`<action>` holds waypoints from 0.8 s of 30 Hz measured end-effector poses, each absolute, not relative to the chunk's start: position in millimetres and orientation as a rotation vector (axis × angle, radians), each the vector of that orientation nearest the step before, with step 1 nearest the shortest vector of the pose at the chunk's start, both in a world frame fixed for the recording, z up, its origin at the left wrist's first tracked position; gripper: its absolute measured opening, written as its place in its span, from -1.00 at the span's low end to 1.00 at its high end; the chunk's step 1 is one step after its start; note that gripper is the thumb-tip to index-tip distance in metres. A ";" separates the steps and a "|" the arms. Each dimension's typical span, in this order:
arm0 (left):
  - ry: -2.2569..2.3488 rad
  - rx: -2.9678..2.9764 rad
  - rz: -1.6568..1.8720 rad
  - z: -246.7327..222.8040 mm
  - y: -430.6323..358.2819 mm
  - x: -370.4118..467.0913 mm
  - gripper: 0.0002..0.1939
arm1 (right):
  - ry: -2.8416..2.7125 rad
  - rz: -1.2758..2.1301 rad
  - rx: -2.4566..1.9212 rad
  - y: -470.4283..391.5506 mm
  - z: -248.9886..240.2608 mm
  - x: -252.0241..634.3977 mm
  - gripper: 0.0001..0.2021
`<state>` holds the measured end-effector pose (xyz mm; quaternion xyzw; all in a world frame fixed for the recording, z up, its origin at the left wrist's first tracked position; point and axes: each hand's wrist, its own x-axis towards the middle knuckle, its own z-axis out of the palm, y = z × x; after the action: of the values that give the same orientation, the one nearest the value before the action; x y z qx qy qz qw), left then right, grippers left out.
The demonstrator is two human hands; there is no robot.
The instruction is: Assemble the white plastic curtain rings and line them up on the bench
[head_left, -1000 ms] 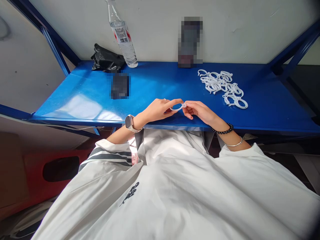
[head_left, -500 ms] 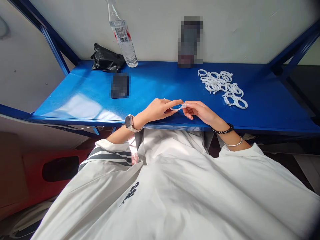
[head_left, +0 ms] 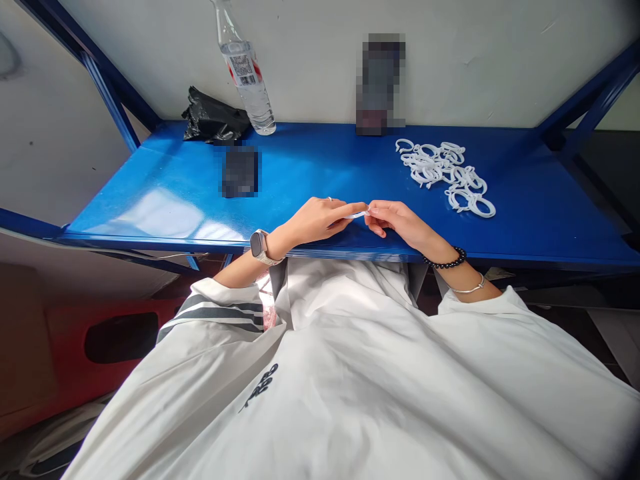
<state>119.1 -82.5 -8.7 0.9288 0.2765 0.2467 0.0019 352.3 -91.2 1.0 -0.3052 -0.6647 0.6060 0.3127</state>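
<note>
Between my two hands, just above the front edge of the blue shelf, is a white plastic curtain ring (head_left: 356, 215), seen nearly edge-on and partly covered by fingers. My left hand (head_left: 320, 220), with a watch at its wrist, grips the ring's side, its index finger stretched along the top. The fingertips of my right hand (head_left: 395, 219) pinch the ring's small end, hiding most of that end. Beyond my right hand, a loose pile of white curtain rings (head_left: 425, 175) lies on the shelf, apart from both hands.
The blue shelf (head_left: 310, 167) meets a pale wall at the back. A water bottle (head_left: 250, 90) stands beside a crumpled black plastic bag (head_left: 213, 117). A blurred dark object (head_left: 240, 171) lies in front of them; another blurred upright object (head_left: 377, 83) leans at the wall.
The curtain ring has tilted from an open oval to nearly edge-on. My left index finger has come down across it, while my right hand has hardly moved.
</note>
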 end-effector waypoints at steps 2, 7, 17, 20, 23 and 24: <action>0.873 2.881 0.766 -7.5 -84.2 119.5 -0.64 | -1.760 1.551 -0.812 -90.5 -0.7 352.0 -0.59; 0.885 2.735 0.816 -5.0 -84.8 119.5 -0.45 | -1.821 1.347 -0.869 -92.0 -2.9 351.7 -0.61; 0.980 2.687 0.742 -0.8 -82.5 119.1 -0.34 | -2.060 0.766 -0.944 -98.7 -2.8 348.1 -0.74; 0.991 2.680 0.708 -1.3 -82.5 118.9 -0.36 | -2.089 0.646 -0.945 -96.2 -7.1 349.3 -0.77; 0.988 2.680 0.701 -1.4 -83.1 119.3 -0.40 | -2.122 0.561 -0.917 -94.7 -9.9 350.4 -0.79; 0.982 2.681 0.704 -1.4 -83.4 119.6 -0.41 | -2.128 0.544 -0.907 -94.5 -10.3 350.5 -0.80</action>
<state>119.6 -83.4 -1.4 0.9071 0.3322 0.2381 0.1005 350.5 -94.5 -10.3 -0.3542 -0.8308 0.2123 0.3731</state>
